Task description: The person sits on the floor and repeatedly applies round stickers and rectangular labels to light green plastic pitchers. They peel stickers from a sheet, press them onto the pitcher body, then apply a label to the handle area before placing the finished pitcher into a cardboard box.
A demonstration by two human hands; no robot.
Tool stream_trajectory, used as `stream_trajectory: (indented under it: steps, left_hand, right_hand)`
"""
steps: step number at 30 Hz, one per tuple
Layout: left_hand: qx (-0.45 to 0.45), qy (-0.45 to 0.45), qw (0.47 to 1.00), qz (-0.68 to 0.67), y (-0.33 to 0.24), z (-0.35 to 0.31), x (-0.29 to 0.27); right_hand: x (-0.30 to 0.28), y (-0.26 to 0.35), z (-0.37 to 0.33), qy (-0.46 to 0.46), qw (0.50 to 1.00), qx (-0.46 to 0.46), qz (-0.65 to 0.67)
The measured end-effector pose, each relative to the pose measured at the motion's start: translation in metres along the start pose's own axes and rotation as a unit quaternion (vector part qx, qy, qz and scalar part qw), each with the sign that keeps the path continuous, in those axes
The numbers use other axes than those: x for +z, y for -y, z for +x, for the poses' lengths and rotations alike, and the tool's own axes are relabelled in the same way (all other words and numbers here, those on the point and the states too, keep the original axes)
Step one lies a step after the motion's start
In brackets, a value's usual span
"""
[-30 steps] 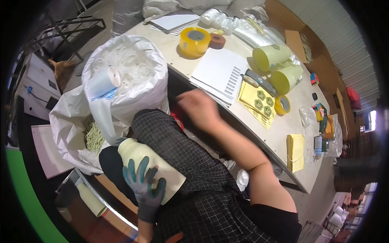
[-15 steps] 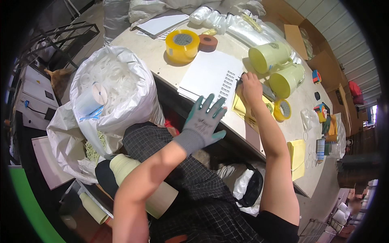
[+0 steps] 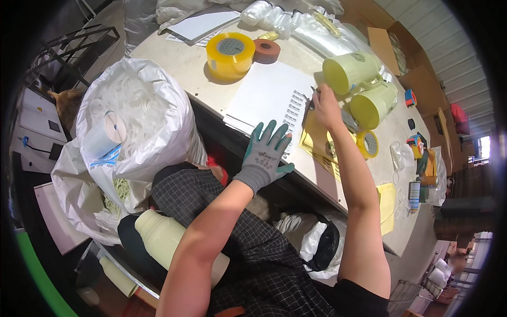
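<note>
Table [image 3: 200,68] ran from 11 to 4 o'clock. White label sheet [image 3: 266,98] lay at centre. Gloved left hand [image 3: 265,154] was spread flat on its near edge. Bare right hand [image 3: 326,101] at 1 o'clock pinched a small dark tool [image 3: 312,95] at the sheet's right edge.

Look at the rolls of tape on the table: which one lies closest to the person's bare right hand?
The small yellow roll, lying flat just below the right hand, beside the forearm. The large yellow roll and the brown roll sit much farther off, toward the table's far left.
</note>
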State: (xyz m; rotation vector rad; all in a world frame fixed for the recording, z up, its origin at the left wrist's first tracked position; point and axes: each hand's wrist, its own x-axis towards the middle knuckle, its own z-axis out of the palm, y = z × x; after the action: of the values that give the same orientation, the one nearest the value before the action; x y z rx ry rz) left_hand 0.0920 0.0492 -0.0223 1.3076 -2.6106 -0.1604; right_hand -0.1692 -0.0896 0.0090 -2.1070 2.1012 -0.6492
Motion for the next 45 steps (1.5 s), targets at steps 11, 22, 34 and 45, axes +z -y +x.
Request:
stream_trajectory:
  steps: [11,22,34,45]
  left_hand:
    - [-0.043,0.034,0.998,-0.015,-0.002,0.039,-0.037]
    - [-0.038,0.076,0.996,-0.009,0.011,0.058,-0.04]
    - [0.003,0.185,0.983,-0.008,0.004,0.049,-0.078]
    - [-0.063,-0.229,0.964,-0.116,-0.062,-0.304,-0.161]
  right_hand:
    - [-0.008,0.031,0.002,0.052,0.982,0.106,-0.148]
    - [0.002,0.034,0.001,0.018,0.986,0.11,-0.12]
    - [-0.032,0.146,-0.049,0.159,0.904,0.076,0.39]
    - [0.01,0.294,-0.238,0.528,0.68,-0.032,0.507]
